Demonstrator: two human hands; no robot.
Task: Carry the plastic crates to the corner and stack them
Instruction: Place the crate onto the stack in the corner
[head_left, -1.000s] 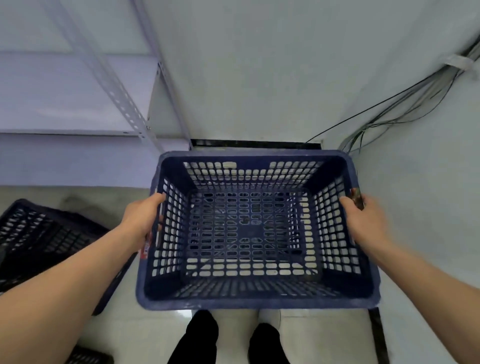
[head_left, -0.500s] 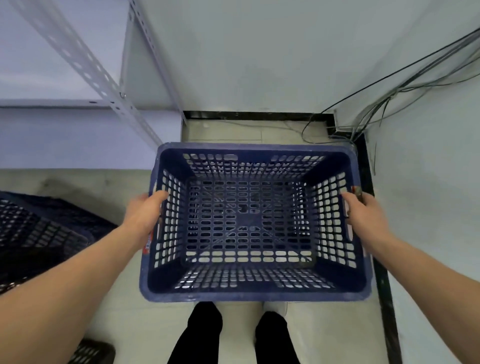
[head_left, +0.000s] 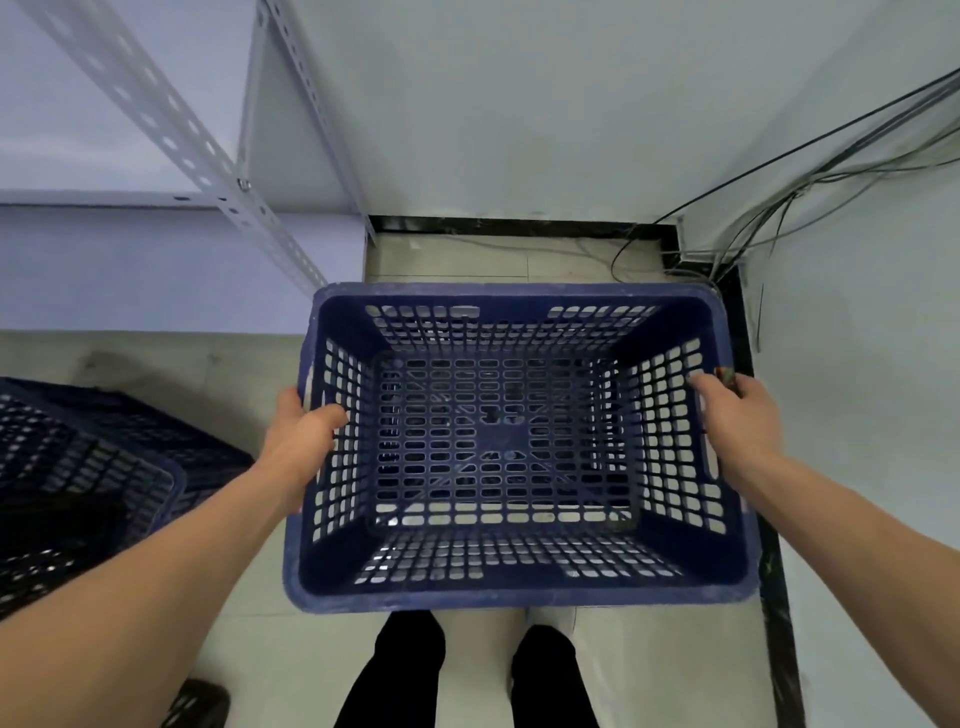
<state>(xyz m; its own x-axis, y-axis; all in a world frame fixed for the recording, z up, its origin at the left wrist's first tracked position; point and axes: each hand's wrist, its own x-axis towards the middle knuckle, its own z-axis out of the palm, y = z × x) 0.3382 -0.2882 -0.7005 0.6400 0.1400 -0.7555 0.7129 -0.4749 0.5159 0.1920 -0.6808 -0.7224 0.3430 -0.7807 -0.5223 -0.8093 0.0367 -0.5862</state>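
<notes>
Both hands grip one blue plastic crate (head_left: 519, 595) by its short sides. The left hand (head_left: 304, 439) has its thumb hooked over the rim onto the inner wall, with the fingers out of sight on the outside. The right hand (head_left: 740, 415) is curled round the opposite rim, just above a handle slot. The crate sits level between the forearms, above the person's dark trouser legs (head_left: 405, 670). It looks to be held off the floor (head_left: 457, 260) rather than resting on it.

The step in hand seems to be the end of the carry, as the corner where the two walls meet is directly ahead and to the right. The next move calls for a short reach forward and an even lowering. The far right rim must stay off the loose cables (head_left: 769, 218) trailing down that corner, and the left side off the slotted shelf upright (head_left: 223, 176).

The held crate is empty, and pale floor shows through its mesh bottom. More dark crates (head_left: 88, 467) sit on the floor to the left, well apart from the corner. At least two are there, but the frame cuts them off. Whether they hold anything I cannot tell.
</notes>
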